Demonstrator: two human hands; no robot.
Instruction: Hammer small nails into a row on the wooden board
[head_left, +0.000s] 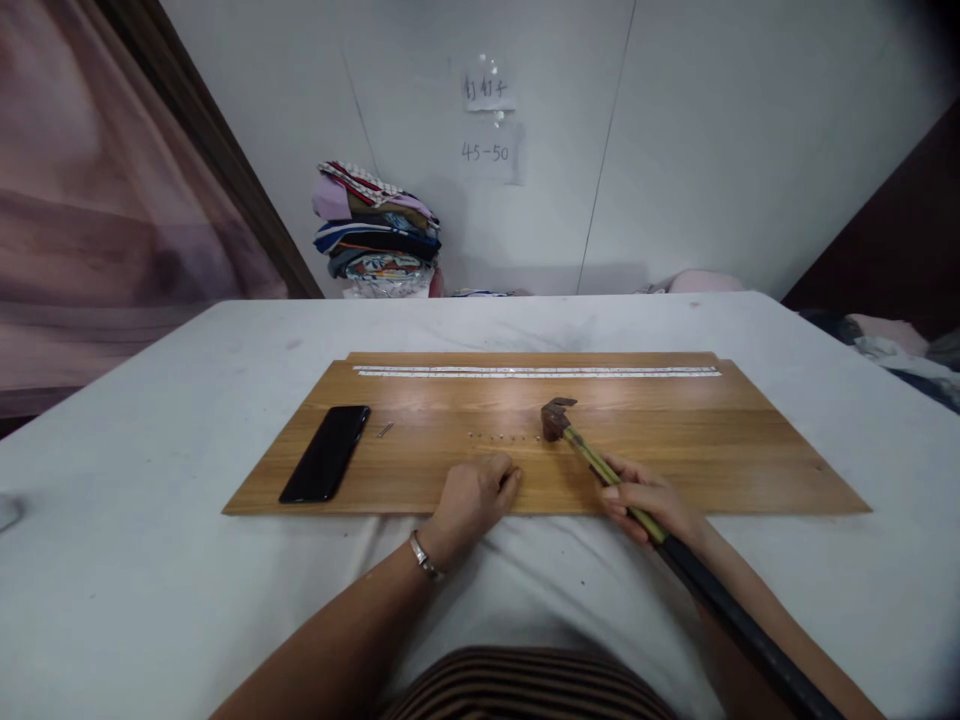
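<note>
One hammer point(694, 570) | right hand point(643, 500) round its handle point(589, 455) | head point(555, 420) forward-left of grip

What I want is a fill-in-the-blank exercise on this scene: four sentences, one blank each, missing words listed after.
1. The right hand grips a ____ by its handle.
2. A silvery band circles the person's ____ wrist.
3. The phone on the wooden board is coloured ____.
4. The lower paper on the wall reads ____.

Missing words: hammer; left; black; 45-50.

Muted light | soft shadows on wall point(555, 215) | upper-right corner dark
</note>
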